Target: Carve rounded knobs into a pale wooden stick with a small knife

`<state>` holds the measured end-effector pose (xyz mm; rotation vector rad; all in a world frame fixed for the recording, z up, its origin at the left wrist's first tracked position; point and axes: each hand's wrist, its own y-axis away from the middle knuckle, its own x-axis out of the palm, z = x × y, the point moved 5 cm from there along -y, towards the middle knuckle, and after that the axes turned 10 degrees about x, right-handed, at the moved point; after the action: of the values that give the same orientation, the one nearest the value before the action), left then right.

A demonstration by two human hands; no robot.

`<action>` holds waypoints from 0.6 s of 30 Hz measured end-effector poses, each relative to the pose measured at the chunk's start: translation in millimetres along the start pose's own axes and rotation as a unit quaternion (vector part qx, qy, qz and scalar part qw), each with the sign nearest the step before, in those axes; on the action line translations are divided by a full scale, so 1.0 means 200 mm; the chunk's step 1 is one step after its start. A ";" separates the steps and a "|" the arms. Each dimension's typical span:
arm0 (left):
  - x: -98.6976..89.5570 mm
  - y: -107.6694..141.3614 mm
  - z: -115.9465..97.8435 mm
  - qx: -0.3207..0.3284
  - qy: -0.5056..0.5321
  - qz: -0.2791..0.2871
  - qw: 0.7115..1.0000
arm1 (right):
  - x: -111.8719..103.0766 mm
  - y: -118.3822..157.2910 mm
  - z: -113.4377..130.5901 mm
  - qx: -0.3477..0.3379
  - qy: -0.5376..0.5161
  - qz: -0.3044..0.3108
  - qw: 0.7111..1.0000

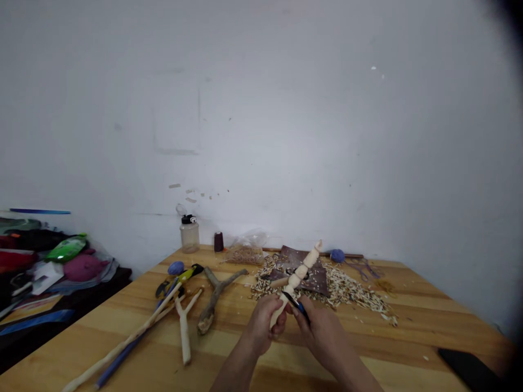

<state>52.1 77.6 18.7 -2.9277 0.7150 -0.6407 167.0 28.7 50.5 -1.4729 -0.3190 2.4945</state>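
Observation:
My left hand [262,323] is closed around the lower end of a pale, peeled wooden stick [301,270]. Rounded, bead-like sections are carved along the stick, which slants up and to the right over the table. My right hand [321,330] grips a knife [297,306] with a dark blade and a blue-black handle. Its blade lies against the stick just above my left fingers. Behind the stick, wood shavings [351,291] are heaped around and on a dark brown sheet [316,280].
Left of my hands lie a peeled forked stick [184,332], a barked forked branch [216,299], long sticks [118,348] and yellow-black pliers [186,275]. Behind stand a clear jar [190,238] and dark thread spool [218,242]. A black flat object [466,369] sits front right.

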 end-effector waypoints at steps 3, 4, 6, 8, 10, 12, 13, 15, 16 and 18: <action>0.00 0.00 0.00 -0.001 0.003 0.009 1.000 | 0.00 0.01 0.01 0.005 0.010 0.001 1.000; 0.01 0.00 0.00 0.002 0.000 0.013 1.000 | 0.00 0.01 0.01 0.006 0.017 0.000 1.000; 0.01 -0.01 0.00 0.006 -0.020 0.019 1.000 | 0.00 0.01 0.01 0.010 0.037 -0.003 0.999; 0.00 0.00 -0.01 0.013 -0.066 0.018 0.998 | 0.00 0.01 0.02 0.015 0.063 -0.016 0.998; 0.00 0.00 -0.03 0.043 -0.138 0.020 0.989 | 0.01 0.01 0.02 0.022 0.091 -0.033 0.995; 0.00 0.01 -0.07 0.104 -0.238 0.027 0.965 | 0.01 0.02 0.02 0.029 0.115 -0.043 0.992; 0.00 0.02 -0.10 0.141 -0.292 0.028 0.946 | 0.02 0.02 0.02 0.034 0.123 -0.044 0.991; 0.01 0.04 -0.15 0.205 -0.384 0.017 0.900 | 0.02 0.01 0.03 0.036 0.132 -0.043 0.990; 0.01 0.05 -0.16 0.223 -0.415 0.009 0.882 | 0.03 0.01 0.03 0.034 0.134 -0.043 0.990; 0.01 0.05 -0.17 0.223 -0.454 -0.002 0.863 | 0.04 0.01 0.03 0.024 0.136 -0.042 0.989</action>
<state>35.5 69.3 47.9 -2.3584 0.3591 0.5188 157.6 28.5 46.5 -1.7167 -0.2640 2.1846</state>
